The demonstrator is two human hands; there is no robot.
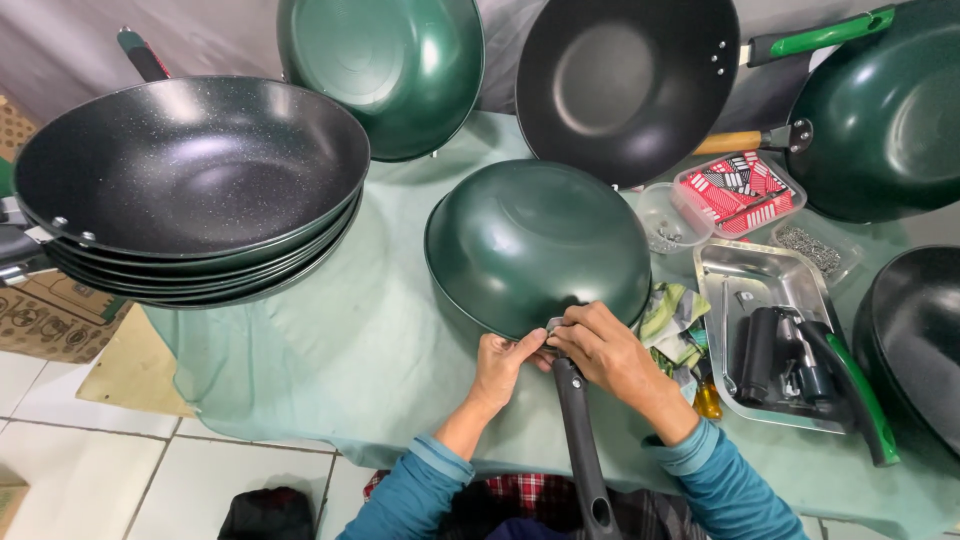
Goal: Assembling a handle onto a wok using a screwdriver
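Because both the left hand (pixel 500 362) and right hand (pixel 610 352) pinch the handle (pixel 580 440) joint at the near rim of the inverted wok (pixel 535 245), a slip could tip it rightward onto the steel tray (pixel 722 262) holding black handles and the tub (pixel 662 205) of screws.

Two bare hands are in shot, no gloves, no rings, no watch to be seen. The left hand (pixel 503 362) comes out of a teal-blue long sleeve (pixel 405 495) with a ribbed cuff, a paler band at its edge. The right hand (pixel 612 352) wears the same: a matching teal sleeve (pixel 725 480), cuff snug at the wrist, fabric creased along the forearm. Near the bottom edge, red-and-black checked cloth (pixel 520 490) shows between the arms.
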